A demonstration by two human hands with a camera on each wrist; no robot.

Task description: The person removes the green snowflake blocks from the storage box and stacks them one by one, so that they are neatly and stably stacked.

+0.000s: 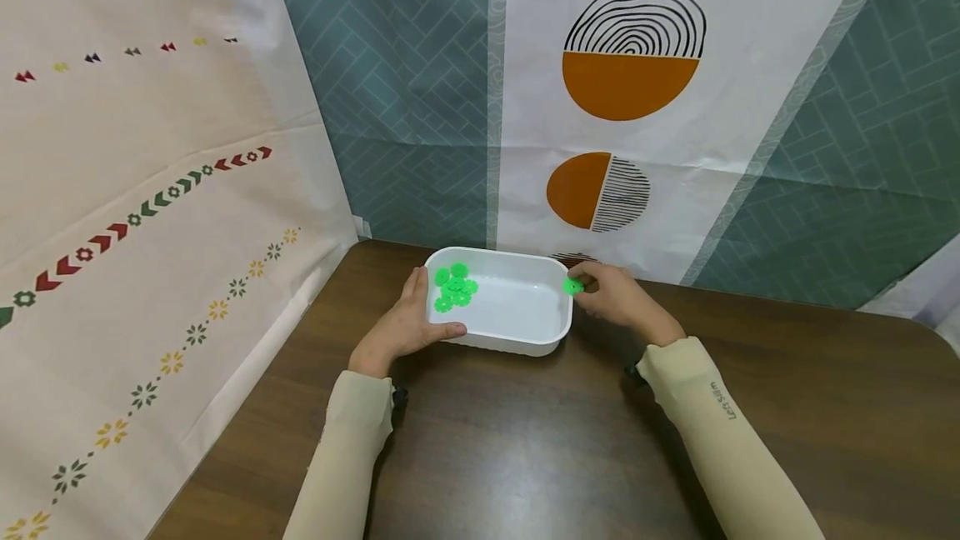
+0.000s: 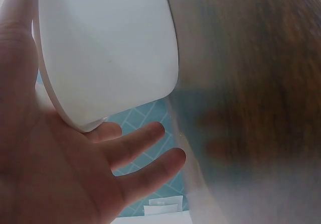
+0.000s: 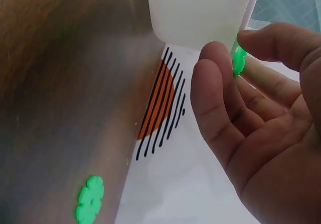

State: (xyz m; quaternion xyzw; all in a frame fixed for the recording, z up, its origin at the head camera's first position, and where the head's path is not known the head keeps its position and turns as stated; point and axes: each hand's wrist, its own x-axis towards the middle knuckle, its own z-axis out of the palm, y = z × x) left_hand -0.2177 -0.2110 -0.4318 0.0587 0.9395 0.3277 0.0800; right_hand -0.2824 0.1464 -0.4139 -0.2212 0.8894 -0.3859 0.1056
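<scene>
The green piece (image 1: pixel 573 286) is at the tray's right end, over or just beside the rim; whether it touches, you cannot tell from these views. Your right hand (image 1: pixel 618 298) pinches it between thumb and fingers, the other fingers curled. Under that end sits the tray (image 1: pixel 525 346), white and oblong, upright on the table (image 1: pixel 517 448) near its far edge. Inside, a cluster of green pieces (image 1: pixel 456 286) lies gathered at the left end, some overlapping, while the tray's white floor shows to their right. Your left hand (image 1: pixel 405 323) rests against the left end, its thumb along the near rim and its fingers extended loosely outside the wall, not clenched. In the right wrist view, a flower-shaped piece (image 3: pixel 90 201), also green, lies on the table, well apart from the tray. Pale sleeves (image 1: pixel 735 448) cover both your forearms. Behind the table hangs a teal and white backdrop (image 1: pixel 420 73) printed with orange and black-lined shapes; to your left, a cream cloth (image 1: pixel 150 273) carries rows of small coloured motifs.
</scene>
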